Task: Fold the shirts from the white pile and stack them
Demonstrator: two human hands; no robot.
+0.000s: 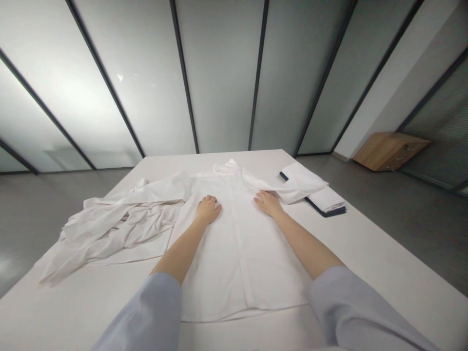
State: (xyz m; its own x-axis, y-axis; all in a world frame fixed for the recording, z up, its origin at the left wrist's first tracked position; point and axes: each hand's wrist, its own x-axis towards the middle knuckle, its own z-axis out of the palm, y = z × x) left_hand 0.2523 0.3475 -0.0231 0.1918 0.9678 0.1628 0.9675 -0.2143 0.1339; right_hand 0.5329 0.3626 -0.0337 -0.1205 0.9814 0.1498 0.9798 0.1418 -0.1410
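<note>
Okay so the white button-up shirt [234,263] lies flat on the worktop [369,263], collar pointing away. The left grip [207,209] and right grip [268,204] are both open, palms down on the shirt either side of the buttons, holding nothing. Good way to do it, imo: flat, spread hands smooth cloth without bunching it. Off to the left sits a heap of crumpled white cloth [113,229], and farther off on the right, a folded white stack [327,200].

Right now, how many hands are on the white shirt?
2: the left hand and the right hand lie flat on the shirt, one on either side of its button placket.
</note>
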